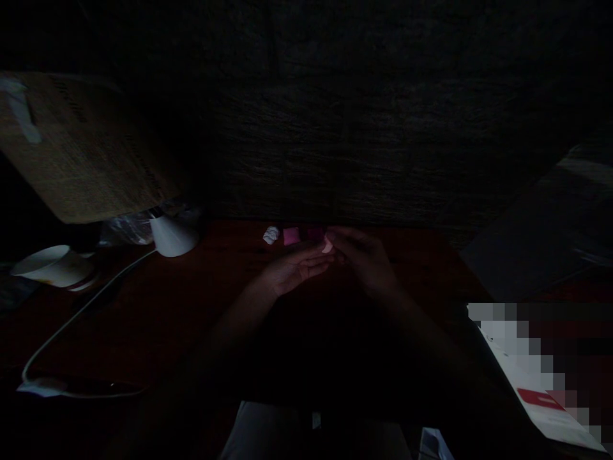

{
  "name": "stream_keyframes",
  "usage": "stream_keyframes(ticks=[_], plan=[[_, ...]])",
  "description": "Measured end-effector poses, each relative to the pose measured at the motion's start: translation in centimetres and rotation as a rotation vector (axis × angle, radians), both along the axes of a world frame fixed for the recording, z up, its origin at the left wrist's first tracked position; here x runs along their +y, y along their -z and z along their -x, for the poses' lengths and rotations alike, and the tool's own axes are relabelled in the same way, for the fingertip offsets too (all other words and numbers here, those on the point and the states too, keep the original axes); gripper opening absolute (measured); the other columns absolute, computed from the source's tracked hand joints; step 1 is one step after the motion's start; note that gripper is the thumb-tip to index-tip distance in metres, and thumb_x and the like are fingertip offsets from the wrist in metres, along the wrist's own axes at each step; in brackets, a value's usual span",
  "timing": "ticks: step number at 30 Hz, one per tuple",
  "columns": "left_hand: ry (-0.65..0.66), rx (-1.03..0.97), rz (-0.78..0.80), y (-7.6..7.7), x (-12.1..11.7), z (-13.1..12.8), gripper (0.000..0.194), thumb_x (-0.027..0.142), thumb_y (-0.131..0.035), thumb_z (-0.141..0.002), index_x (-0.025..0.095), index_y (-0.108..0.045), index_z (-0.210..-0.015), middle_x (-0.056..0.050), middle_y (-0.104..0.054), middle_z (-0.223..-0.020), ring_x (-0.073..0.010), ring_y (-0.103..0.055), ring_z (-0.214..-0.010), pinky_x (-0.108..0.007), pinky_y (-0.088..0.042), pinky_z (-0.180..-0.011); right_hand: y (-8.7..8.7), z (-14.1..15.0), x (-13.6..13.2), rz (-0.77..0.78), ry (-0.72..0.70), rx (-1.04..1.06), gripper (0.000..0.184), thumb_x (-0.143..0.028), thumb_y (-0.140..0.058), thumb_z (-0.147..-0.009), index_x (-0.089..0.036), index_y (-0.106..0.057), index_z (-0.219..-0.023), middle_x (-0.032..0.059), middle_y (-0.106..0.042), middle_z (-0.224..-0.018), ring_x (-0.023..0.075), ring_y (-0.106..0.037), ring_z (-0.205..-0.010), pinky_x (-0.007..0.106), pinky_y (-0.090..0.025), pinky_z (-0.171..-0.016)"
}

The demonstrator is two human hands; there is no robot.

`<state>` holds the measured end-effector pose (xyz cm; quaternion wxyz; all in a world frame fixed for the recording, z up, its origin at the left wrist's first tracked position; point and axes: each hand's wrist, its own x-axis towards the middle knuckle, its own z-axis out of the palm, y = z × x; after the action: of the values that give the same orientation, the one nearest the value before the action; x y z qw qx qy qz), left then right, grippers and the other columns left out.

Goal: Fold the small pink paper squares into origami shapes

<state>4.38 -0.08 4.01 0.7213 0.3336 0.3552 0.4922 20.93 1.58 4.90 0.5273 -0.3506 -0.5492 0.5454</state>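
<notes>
In the dim light, my left hand [297, 268] is turned palm up, its fingers reaching to the right. At its fingertips is a small pale pink piece of what looks like modelling clay [327, 245]. My right hand [361, 255] closes its thumb and fingers on the same piece from the right. Just beyond my hands, a crumpled white lump [271, 235], a pink squarish block [291, 236] and a dark magenta block [315, 234] lie in a row on the reddish-brown table [230, 249].
At the left stand a paper cup [52, 267], a white cone-shaped object [173, 237] with a cable [90, 300], and a cardboard box [90, 147]. A dark wall rises behind the table. On the right lies a white box or sheet [522, 377], partly pixelated.
</notes>
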Motion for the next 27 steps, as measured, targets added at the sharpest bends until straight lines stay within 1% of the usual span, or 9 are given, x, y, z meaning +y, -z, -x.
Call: stream_keyframes(ticks=[3, 6, 10, 12, 16, 19, 22, 25, 27], plan=[[-0.012, 0.001, -0.006, -0.1, 0.0, 0.0, 0.017, 0.021, -0.086, -0.077, 0.014, -0.075, -0.089, -0.007, -0.078, -0.094, -0.0181, -0.073, -0.092, -0.032, -0.053, -0.093, -0.2, 0.1, -0.1, 0.004, -0.007, 0.015, 0.03, -0.046, -0.085, -0.072, -0.023, -0.081, -0.091, 0.0022, -0.076, -0.081, 0.0132, -0.063, -0.066, 0.029, -0.05, -0.061], [0.028, -0.002, -0.003, -0.2, -0.1, 0.1, 0.02, 0.021, -0.086, -0.077, 0.015, -0.075, -0.091, -0.007, -0.078, -0.094, -0.019, -0.074, -0.094, -0.032, -0.053, -0.094, -0.2, 0.1, -0.2, 0.03, -0.022, 0.028, 0.033, -0.046, -0.086, -0.069, -0.023, -0.081, -0.092, 0.0025, -0.077, -0.084, 0.0146, -0.066, -0.07, 0.03, -0.052, -0.064], [0.122, -0.06, 0.042, -0.2, -0.3, 0.2, 0.017, 0.027, -0.081, -0.084, 0.014, -0.074, -0.092, -0.01, -0.079, -0.095, -0.0223, -0.075, -0.098, -0.033, -0.054, -0.093, -0.2, 0.1, -0.2, 0.045, -0.061, 0.042, 0.035, -0.048, -0.086, -0.07, -0.026, -0.08, -0.096, 0.0038, -0.079, -0.095, 0.0188, -0.071, -0.083, 0.033, -0.055, -0.072], [0.124, -0.083, 0.058, -0.1, -0.3, 0.2, 0.015, 0.027, -0.078, -0.086, 0.014, -0.074, -0.093, -0.01, -0.079, -0.095, -0.0222, -0.075, -0.095, -0.033, -0.055, -0.091, -0.2, 0.1, -0.3, 0.046, -0.074, 0.037, 0.036, -0.048, -0.086, -0.07, -0.027, -0.08, -0.098, 0.0038, -0.079, -0.096, 0.0191, -0.071, -0.084, 0.034, -0.056, -0.073], [-0.026, -0.111, 0.049, -0.5, 0.1, 0.7, 0.011, 0.024, -0.078, -0.086, 0.018, -0.073, -0.094, -0.005, -0.078, -0.096, -0.0176, -0.073, -0.093, -0.029, -0.056, -0.086, -0.2, 0.1, -0.3, 0.032, 0.001, 0.001, 0.038, -0.05, -0.084, -0.071, -0.025, -0.08, -0.1, 0.0038, -0.079, -0.094, 0.0155, -0.066, -0.072, 0.03, -0.052, -0.062], [-0.174, -0.119, -0.015, -1.2, 0.4, 1.5, 0.015, 0.029, -0.079, -0.086, 0.021, -0.073, -0.096, -0.003, -0.076, -0.106, -0.0166, -0.071, -0.104, -0.027, -0.055, -0.091, -0.1, 0.1, -0.3, 0.025, 0.081, -0.02, 0.038, -0.051, -0.083, -0.072, -0.023, -0.081, -0.097, 0.0059, -0.08, -0.098, 0.0164, -0.066, -0.075, 0.028, -0.05, -0.06], [-0.284, -0.133, -0.055, -1.7, 0.6, 1.9, 0.015, 0.029, -0.081, -0.085, 0.021, -0.071, -0.091, -0.001, -0.075, -0.103, -0.0158, -0.069, -0.105, -0.026, -0.054, -0.091, 0.2, 0.1, -0.1, 0.042, 0.111, -0.067, 0.036, -0.051, -0.082, -0.072, -0.022, -0.081, -0.091, 0.0068, -0.079, -0.094, 0.0162, -0.065, -0.072, 0.028, -0.049, -0.06], [-0.318, -0.118, -0.069, -1.7, 0.5, 1.6, 0.014, 0.025, -0.082, -0.083, 0.019, -0.07, -0.088, -0.002, -0.073, -0.096, -0.0159, -0.07, -0.099, -0.026, -0.055, -0.086, 0.4, 0.1, 0.1, 0.057, 0.105, -0.097, 0.034, -0.051, -0.081, -0.072, -0.022, -0.081, -0.088, 0.0055, -0.078, -0.088, 0.0148, -0.062, -0.067, 0.028, -0.048, -0.059], [-0.304, -0.086, -0.089, -1.5, 0.5, 1.1, 0.014, 0.022, -0.082, -0.082, 0.017, -0.07, -0.088, -0.003, -0.073, -0.095, -0.0164, -0.071, -0.096, -0.025, -0.055, -0.081, 0.5, 0.1, 0.1, 0.054, 0.093, -0.089, 0.033, -0.051, -0.081, -0.072, -0.022, -0.081, -0.087, 0.0051, -0.078, -0.088, 0.0152, -0.063, -0.069, 0.029, -0.049, -0.06]])
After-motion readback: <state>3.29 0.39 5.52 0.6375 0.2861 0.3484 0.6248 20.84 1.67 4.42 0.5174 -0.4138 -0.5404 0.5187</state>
